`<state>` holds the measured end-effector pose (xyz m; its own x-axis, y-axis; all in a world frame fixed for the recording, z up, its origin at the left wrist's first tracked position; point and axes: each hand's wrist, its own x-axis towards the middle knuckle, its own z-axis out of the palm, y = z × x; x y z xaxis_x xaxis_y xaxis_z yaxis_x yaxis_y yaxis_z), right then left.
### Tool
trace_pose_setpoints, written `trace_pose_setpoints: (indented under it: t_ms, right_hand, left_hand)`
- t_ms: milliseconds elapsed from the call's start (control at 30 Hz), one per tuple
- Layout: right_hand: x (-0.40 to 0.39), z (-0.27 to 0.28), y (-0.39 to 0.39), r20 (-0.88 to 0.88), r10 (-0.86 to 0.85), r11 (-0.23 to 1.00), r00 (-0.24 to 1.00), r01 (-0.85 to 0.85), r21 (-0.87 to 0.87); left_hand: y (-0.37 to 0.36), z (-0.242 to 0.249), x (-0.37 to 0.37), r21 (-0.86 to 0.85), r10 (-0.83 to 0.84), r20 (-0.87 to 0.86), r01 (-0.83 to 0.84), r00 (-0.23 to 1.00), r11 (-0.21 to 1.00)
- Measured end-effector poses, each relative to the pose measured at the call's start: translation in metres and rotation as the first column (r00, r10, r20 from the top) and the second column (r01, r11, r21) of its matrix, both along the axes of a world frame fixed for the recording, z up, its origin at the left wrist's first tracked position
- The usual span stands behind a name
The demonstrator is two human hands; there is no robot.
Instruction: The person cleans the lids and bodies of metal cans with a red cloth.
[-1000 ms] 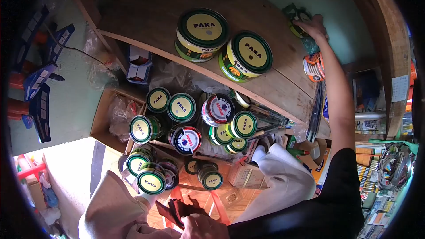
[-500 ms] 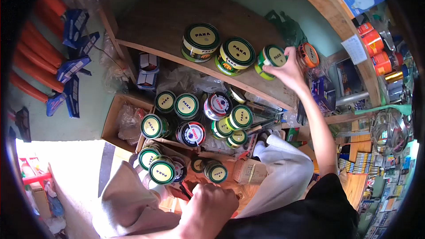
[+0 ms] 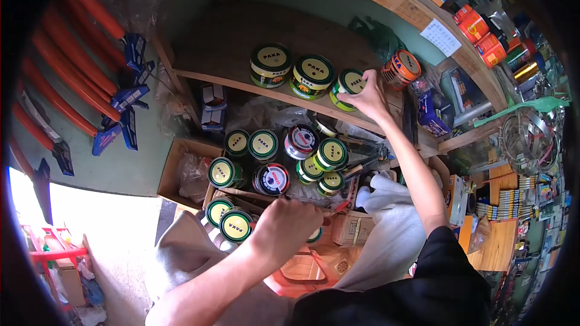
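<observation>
My right hand (image 3: 367,98) has its thumb and fingers around a green tin with a yellow "PAKA" lid (image 3: 352,81), which sits near the front edge of the wooden shelf. To its left on that shelf stand a larger PAKA tin (image 3: 312,70) and another large one (image 3: 271,58). An orange-lidded tin (image 3: 406,64) is on the right, apart from my hand. My left hand (image 3: 285,229) is closed in a fist above my lap; what it grips, if anything, is hidden. A PAKA tin (image 3: 236,225) is beside it, with a red-and-white GEMAN tin (image 3: 271,179) just beyond.
Several more PAKA tins (image 3: 264,144) are grouped below the shelf, beside an open cardboard box (image 3: 176,172). Orange-bladed handsaws (image 3: 72,78) hang at the left. My knees flank a brown plastic stool (image 3: 305,265). Packed goods (image 3: 510,205) line the right side.
My view has shifted. The right hand and green tin are closer to the large tins, further left along the shelf. My left hand has risen slightly and covers the small tins near my lap.
</observation>
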<state>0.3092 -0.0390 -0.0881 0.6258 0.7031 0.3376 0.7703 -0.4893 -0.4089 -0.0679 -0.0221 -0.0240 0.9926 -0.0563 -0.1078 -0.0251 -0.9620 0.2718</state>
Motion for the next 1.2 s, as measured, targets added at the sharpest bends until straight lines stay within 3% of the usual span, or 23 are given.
trace_pose_setpoints:
  t_ms: [100, 200, 233, 267, 300, 367, 400, 467, 533, 633, 667, 700, 767, 800, 867, 933, 967, 1000, 1067, 1100, 1133, 1200]
  right_hand:
    - [-0.008, -0.002, -0.005, 0.075, 0.031, 1.0, 0.997, -0.03, -0.007]
    - [-0.028, 0.017, -0.02, -0.101, 0.042, 0.998, 0.994, -0.038, 0.049]
    - [-0.039, 0.022, -0.03, -0.231, 0.161, 0.978, 0.959, -0.123, 0.171]
    - [-0.055, 0.025, -0.039, -0.408, 0.269, 0.946, 0.872, -0.16, 0.283]
    - [-0.079, 0.033, -0.047, -0.551, 0.383, 0.901, 0.741, -0.169, 0.398]
    - [-0.123, 0.047, -0.073, -0.763, 0.569, 0.821, 0.308, -0.275, 0.501]
    - [-0.137, 0.039, -0.078, -0.715, 0.676, 0.727, 0.178, -0.318, 0.609]
    - [-0.16, 0.028, -0.088, -0.69, 0.719, 0.652, -0.078, -0.268, 0.709]
    - [-0.165, 0.012, -0.104, -0.802, 0.59, 0.761, -0.095, -0.267, 0.592]
    - [-0.166, 0.0, -0.112, -0.893, 0.442, 0.88, -0.085, -0.15, 0.45]
    - [-0.167, 0.0, -0.112, -0.912, 0.402, 0.908, -0.077, -0.091, 0.408]
    - [-0.167, 0.001, -0.11, -0.871, 0.487, 0.873, -0.065, 0.019, 0.487]
    - [-0.16, 0.002, -0.109, -0.898, 0.416, 0.899, -0.143, 0.213, 0.383]
    - [-0.155, 0.001, -0.11, -0.902, 0.388, 0.898, -0.192, 0.301, 0.322]
    - [-0.147, -0.012, -0.115, -0.897, 0.4, 0.887, -0.188, 0.327, 0.327]
    - [-0.146, -0.017, -0.118, -0.917, 0.372, 0.897, -0.148, 0.312, 0.313]
    - [-0.143, -0.031, -0.113, -0.92, 0.391, 0.898, -0.021, 0.227, 0.377]
    - [-0.141, -0.032, -0.111, -0.939, 0.308, 0.934, 0.155, 0.141, 0.33]
    - [-0.142, -0.025, -0.116, -0.907, 0.245, 0.947, 0.343, 0.114, 0.299]
    - [-0.145, -0.029, -0.117, -0.891, 0.227, 0.948, 0.394, 0.12, 0.295]
    - [-0.144, -0.027, -0.119, -0.911, 0.252, 0.948, 0.327, 0.106, 0.301]
    - [-0.15, -0.039, -0.115, -0.861, 0.241, 0.94, 0.447, 0.112, 0.321]
  left_hand:
    - [0.016, 0.0, 0.006, -0.097, 0.008, 0.033, -0.004, 0.999, 0.995]
    - [0.036, 0.012, 0.01, -0.09, 0.153, 0.186, -0.138, 0.971, 0.986]
    - [0.045, 0.019, 0.018, -0.184, 0.197, 0.165, -0.167, 0.966, 0.969]
    - [0.053, 0.025, 0.025, -0.275, 0.239, 0.137, -0.195, 0.961, 0.941]
    - [0.055, 0.033, 0.028, -0.46, 0.398, 0.122, -0.304, 0.909, 0.834]
    - [0.059, 0.036, 0.035, -0.649, 0.421, 0.08, -0.273, 0.904, 0.71]
    - [0.058, 0.037, 0.038, -0.732, 0.426, 0.051, -0.257, 0.903, 0.631]
    - [0.05, 0.037, 0.043, -0.733, 0.386, 0.056, -0.224, 0.921, 0.642]
    - [0.041, 0.03, 0.051, -0.707, 0.36, 0.088, -0.196, 0.929, 0.679]
    - [0.03, 0.031, 0.066, -0.626, 0.427, -0.043, -0.358, 0.903, 0.693]
    - [0.028, 0.026, 0.071, -0.605, 0.441, 0.028, -0.336, 0.897, 0.721]
    - [0.028, 0.014, 0.076, -0.584, 0.451, 0.103, -0.314, 0.886, 0.749]
    - [0.033, 0.001, 0.09, -0.51, 0.48, 0.188, -0.332, 0.857, 0.793]
    - [0.036, 0.002, 0.1, -0.386, 0.419, 0.293, -0.294, 0.86, 0.874]
    - [0.044, 0.005, 0.128, -0.108, 0.249, 0.463, -0.225, 0.851, 0.968]
    - [0.045, 0.004, 0.176, -0.075, 0.22, 0.41, -0.208, 0.885, 0.975]
    - [0.044, 0.005, 0.205, -0.027, 0.174, 0.416, -0.178, 0.893, 0.984]
    - [0.047, -0.003, 0.235, 0.045, 0.179, 0.374, -0.211, 0.91, 0.976]
    - [0.055, -0.019, 0.291, 0.136, 0.259, 0.256, -0.3, 0.931, 0.944]
    - [0.056, -0.024, 0.315, 0.155, 0.333, 0.174, -0.359, 0.927, 0.92]
    - [0.057, -0.029, 0.331, 0.178, 0.406, 0.094, -0.416, 0.909, 0.892]
    - [0.063, -0.037, 0.345, 0.293, 0.371, 0.019, -0.36, 0.929, 0.886]
